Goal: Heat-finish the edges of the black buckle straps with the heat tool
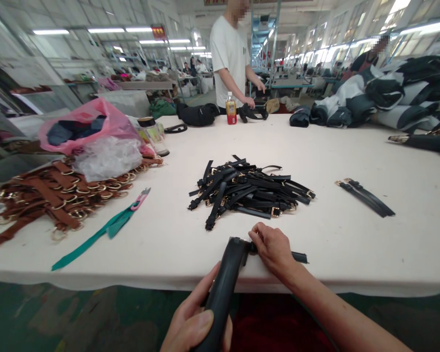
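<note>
The wide white desk [352, 244] fills most of my view, and across it a person in a white shirt [229, 54] stands with hands on dark goods beside a small bottle [231, 108]. To my right lie rolled dark and pale garments [396, 93]; to my left a pink plastic bag [84, 124] sits above a heap of brown straps [55, 193] with brass rings, and a green ribbon [95, 234] trails toward the desk's edge. In the middle is the pile of black straps [245, 188] with gold buckles, and two more black straps [366, 196] lie well apart on the right. At the near edge my left hand [194, 322] has its fingers closed around the black handled tool [223, 288], whose head rests on the desk's edge. My right hand [273, 247] presses down on a single black strap [298, 256], fingers closed on it just beside the tool's head.
</note>
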Demonstrator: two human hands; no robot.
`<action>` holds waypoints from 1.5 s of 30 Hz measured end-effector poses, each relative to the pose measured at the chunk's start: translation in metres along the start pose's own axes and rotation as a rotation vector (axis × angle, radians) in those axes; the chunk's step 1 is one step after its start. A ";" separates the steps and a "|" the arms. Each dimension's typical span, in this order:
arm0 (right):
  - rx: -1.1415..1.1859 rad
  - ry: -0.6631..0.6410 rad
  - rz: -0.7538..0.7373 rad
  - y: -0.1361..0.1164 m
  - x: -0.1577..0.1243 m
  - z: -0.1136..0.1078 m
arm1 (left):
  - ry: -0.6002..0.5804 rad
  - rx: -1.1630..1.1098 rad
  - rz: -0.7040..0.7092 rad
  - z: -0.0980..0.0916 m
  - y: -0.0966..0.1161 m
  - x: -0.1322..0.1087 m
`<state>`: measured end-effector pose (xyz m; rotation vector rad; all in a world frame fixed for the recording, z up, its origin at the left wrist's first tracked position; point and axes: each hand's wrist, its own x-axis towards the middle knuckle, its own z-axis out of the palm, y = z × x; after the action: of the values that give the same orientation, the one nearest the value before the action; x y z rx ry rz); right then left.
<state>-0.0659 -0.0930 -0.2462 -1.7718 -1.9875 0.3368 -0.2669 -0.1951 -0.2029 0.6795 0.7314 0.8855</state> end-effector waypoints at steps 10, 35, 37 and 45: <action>0.474 -0.056 0.004 0.009 -0.005 -0.012 | -0.018 0.010 -0.037 0.010 0.013 0.010; 0.247 -0.016 -0.160 0.030 -0.029 -0.017 | 0.079 0.124 -0.083 0.019 0.030 0.009; 0.240 -0.013 -0.152 0.030 -0.029 -0.017 | 0.073 0.181 -0.067 0.023 0.035 0.014; 0.210 -0.010 -0.137 0.030 -0.028 -0.014 | 0.072 0.201 -0.069 0.032 0.043 0.027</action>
<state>-0.0308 -0.1178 -0.2525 -1.5000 -1.9874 0.4903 -0.2478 -0.1591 -0.1588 0.7986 0.9115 0.7827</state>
